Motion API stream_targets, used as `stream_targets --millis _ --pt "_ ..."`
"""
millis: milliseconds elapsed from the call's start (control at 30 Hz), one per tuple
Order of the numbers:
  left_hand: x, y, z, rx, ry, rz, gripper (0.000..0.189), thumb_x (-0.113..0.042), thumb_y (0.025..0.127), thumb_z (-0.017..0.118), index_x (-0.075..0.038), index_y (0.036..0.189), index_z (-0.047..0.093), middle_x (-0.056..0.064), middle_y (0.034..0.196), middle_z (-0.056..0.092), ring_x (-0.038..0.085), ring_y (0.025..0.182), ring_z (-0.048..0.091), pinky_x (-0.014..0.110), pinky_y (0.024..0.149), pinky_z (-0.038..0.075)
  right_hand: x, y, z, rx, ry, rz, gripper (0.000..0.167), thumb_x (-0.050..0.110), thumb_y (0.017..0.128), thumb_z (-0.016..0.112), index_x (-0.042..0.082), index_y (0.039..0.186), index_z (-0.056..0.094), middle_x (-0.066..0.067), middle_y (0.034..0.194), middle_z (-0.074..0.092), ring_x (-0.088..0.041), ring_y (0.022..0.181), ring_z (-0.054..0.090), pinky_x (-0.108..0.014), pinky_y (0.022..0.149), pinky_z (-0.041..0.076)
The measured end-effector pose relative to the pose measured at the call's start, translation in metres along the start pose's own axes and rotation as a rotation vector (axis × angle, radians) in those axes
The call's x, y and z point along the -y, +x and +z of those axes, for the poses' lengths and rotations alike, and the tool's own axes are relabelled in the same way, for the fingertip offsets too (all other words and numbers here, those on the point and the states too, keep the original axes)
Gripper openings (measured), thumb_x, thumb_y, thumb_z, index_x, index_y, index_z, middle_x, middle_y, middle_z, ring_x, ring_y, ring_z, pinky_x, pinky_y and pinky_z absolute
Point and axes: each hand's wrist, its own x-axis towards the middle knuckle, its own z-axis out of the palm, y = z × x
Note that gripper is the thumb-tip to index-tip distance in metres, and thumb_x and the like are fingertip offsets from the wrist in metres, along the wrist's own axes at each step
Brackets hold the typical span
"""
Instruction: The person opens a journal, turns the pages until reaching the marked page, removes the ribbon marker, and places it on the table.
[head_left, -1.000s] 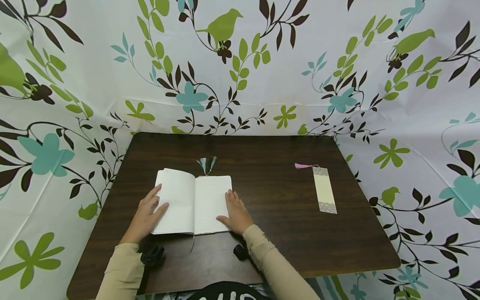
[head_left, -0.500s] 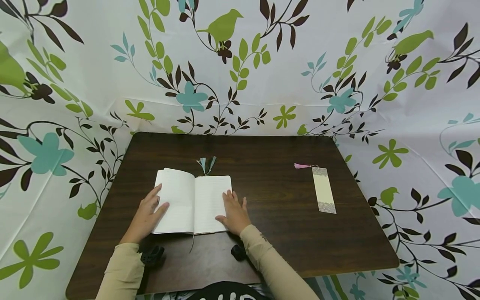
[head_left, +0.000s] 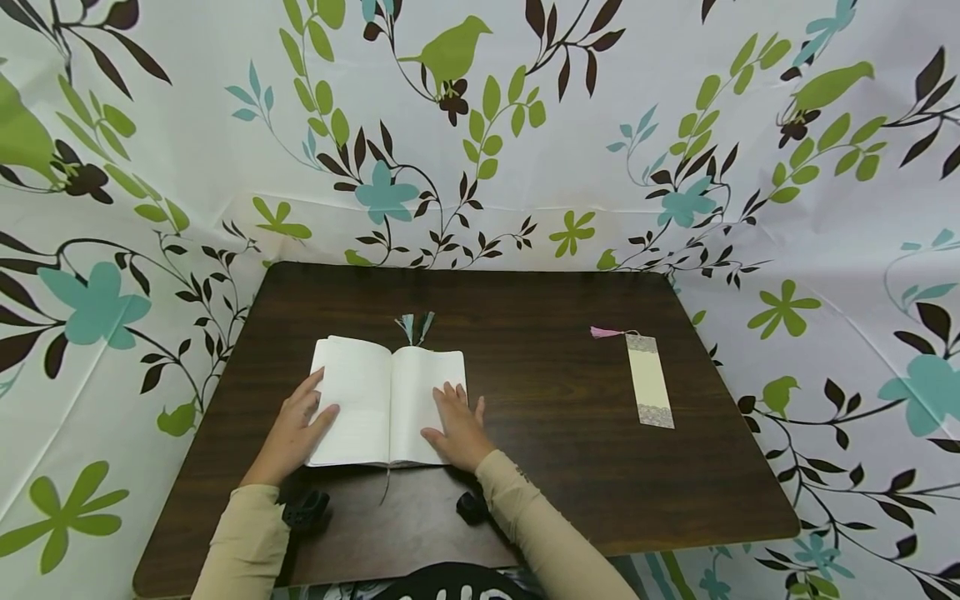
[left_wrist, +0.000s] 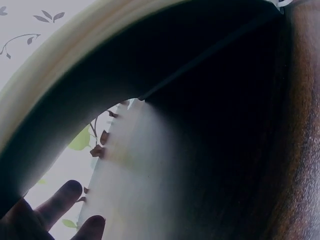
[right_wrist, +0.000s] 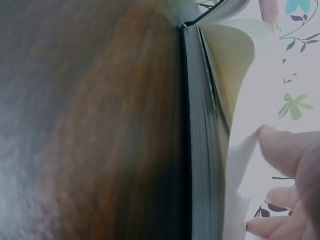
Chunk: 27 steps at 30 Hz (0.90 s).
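Observation:
An open notebook (head_left: 352, 400) with white pages lies near the table's left-front part. My left hand (head_left: 296, 425) rests at its left edge, thumb over the left page and fingers along the margin. Spread flat on the right page is my right hand (head_left: 459, 429), fingers mostly straight and pressing the paper. That page (head_left: 412, 392) bulges up near the spine. The right wrist view shows the thumb (right_wrist: 285, 147) against a raised page (right_wrist: 240, 175) above the page block (right_wrist: 205, 165). Two teal tassels (head_left: 414, 327) stick out at the notebook's top, and a thin ribbon (head_left: 387, 487) hangs from its bottom.
A cream bookmark (head_left: 649, 381) with patterned ends and a pink tassel (head_left: 604, 332) lies on the right of the dark wooden table (head_left: 555, 492). Patterned cloth (head_left: 525, 183) hangs behind and at the sides. A black chair-like shape (head_left: 450, 579) stands at the front edge.
My right hand has slid left from the notebook's right edge further onto the right page, and that page now bulges near the spine. The left hand stays in place.

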Motion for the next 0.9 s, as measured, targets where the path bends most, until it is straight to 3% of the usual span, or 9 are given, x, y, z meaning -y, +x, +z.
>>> stream_targets --millis 233,433,567,700,900 --pt "0.001 0.000 0.000 0.005 0.005 -0.002 0.033 -0.030 0.104 0.059 -0.001 0.090 0.052 0.021 0.165 0.023 0.051 0.146 0.020 0.076 0.106 0.024 0.001 0.001 0.000 -0.019 0.251 -0.069 0.061 0.032 0.105 0.055 0.006 0.157 0.034 -0.014 0.161 0.037 -0.031 0.151 0.028 -0.068 0.118 0.002" --pt "0.002 0.000 -0.001 0.009 0.008 -0.001 0.033 -0.030 0.104 0.058 -0.001 0.090 0.053 0.020 0.165 0.023 0.051 0.145 0.021 0.075 0.107 0.024 0.003 0.003 0.002 -0.103 0.387 -0.103 0.052 0.027 0.106 0.053 0.008 0.153 0.042 -0.012 0.152 0.050 -0.029 0.142 0.045 -0.072 0.115 -0.001" --pt "0.002 0.000 -0.002 0.013 0.007 -0.002 0.033 -0.030 0.104 0.058 -0.001 0.090 0.052 0.020 0.165 0.023 0.051 0.146 0.021 0.074 0.107 0.024 0.007 0.004 0.000 -0.143 0.505 -0.102 0.048 0.024 0.106 0.054 0.010 0.151 0.045 -0.012 0.150 0.052 -0.030 0.137 0.050 -0.062 0.119 0.017" --pt "0.002 0.000 -0.002 0.017 0.005 -0.002 0.034 -0.031 0.104 0.058 -0.001 0.090 0.052 0.020 0.165 0.023 0.051 0.146 0.022 0.074 0.107 0.025 0.010 0.004 0.002 -0.180 0.664 -0.102 0.051 0.015 0.104 0.057 0.010 0.153 0.043 -0.014 0.159 0.038 -0.031 0.143 0.040 -0.049 0.114 0.036" --pt "0.002 0.000 -0.002 0.019 0.001 0.007 0.034 -0.030 0.104 0.057 0.000 0.089 0.052 0.020 0.166 0.022 0.051 0.146 0.022 0.073 0.107 0.026 0.019 0.003 0.006 -0.215 0.832 -0.114 0.078 0.000 0.098 0.061 0.014 0.162 0.018 -0.009 0.170 0.009 -0.026 0.156 0.004 -0.042 0.122 0.017"
